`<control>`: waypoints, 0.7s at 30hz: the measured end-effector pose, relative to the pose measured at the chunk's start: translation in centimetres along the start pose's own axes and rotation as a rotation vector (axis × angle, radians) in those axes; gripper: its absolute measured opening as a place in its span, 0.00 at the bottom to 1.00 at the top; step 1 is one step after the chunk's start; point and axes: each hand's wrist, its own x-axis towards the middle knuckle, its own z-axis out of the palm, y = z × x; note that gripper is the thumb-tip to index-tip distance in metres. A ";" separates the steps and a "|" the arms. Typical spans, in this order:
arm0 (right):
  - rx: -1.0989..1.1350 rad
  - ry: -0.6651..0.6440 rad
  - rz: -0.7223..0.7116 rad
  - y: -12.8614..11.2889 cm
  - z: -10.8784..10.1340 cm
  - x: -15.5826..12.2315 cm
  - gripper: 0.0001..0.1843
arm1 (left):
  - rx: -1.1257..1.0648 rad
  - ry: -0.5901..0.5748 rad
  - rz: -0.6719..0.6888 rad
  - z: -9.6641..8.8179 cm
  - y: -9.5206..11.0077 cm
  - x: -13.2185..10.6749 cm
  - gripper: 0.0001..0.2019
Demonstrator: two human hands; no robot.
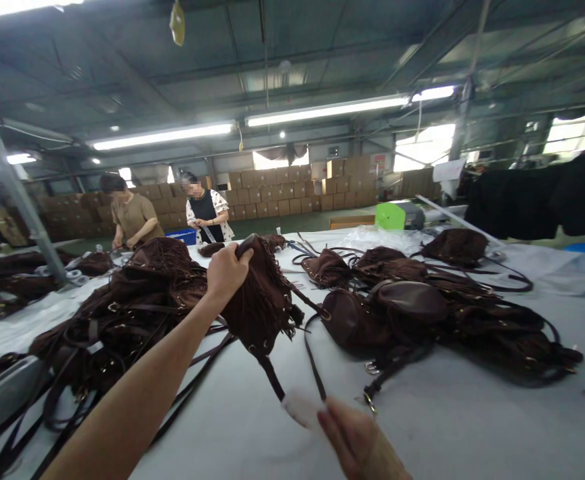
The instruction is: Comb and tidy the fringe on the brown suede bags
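Note:
A dark brown fringed bag [257,300] hangs from my left hand [227,270], which is closed on its top edge and holds it raised over the table. From the bag's lower end a brown strap [271,377] runs down toward my right hand [355,437]. A blurred white piece [300,407] lies between the strap's end and my right fingertips, which are closed at it. Whether it is wrapped around the strap cannot be made out. Another thin strap [315,360] comes down close to the same fingers.
Brown bags and straps pile up on the left [117,320]. More brown bags [407,307] lie on the white table [472,427] at right. Clear plastic sheeting [547,267] is at the far right. Two people stand beyond the table, before stacked cartons [267,193]. A metal post [20,200] rises at left.

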 end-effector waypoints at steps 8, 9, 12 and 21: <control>0.352 0.346 0.166 -0.9 -0.4 10.1 0.19 | -0.503 -0.067 -0.139 0.8 -0.6 -0.6 0.16; 0.356 0.398 0.196 -0.8 0.2 10.7 0.19 | -0.618 -0.105 -0.177 0.8 -0.6 -0.8 0.17; 0.377 0.479 0.264 -1.4 1.3 11.4 0.18 | -0.959 -0.236 -0.315 0.6 -0.2 -1.5 0.23; 0.258 -0.087 0.036 -2.5 3.5 1.5 0.21 | -1.131 0.098 -0.598 0.0 -2.6 -0.2 0.17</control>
